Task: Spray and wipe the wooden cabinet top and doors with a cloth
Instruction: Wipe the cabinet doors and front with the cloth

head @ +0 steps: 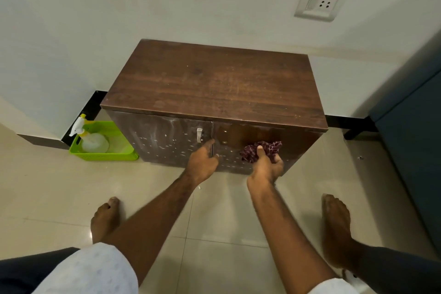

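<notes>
My right grip (265, 164) bunches the soft, light cloth (262, 149) against the right door (296, 143); left grip (202, 160), at nine o'clock, is open and empty.

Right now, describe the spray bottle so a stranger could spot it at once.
Find the brown cabinet against the wall. On the floor at its left end sits a green basket. The spray bottle stands inside: clear, with a white trigger and yellow collar.

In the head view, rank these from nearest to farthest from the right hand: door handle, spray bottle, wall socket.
From the right hand, which grips the cloth:
1. Door handle, just to its left on the left door.
2. Wall socket, up on the wall behind the cabinet.
3. Spray bottle, far left in the green basket.
</notes>
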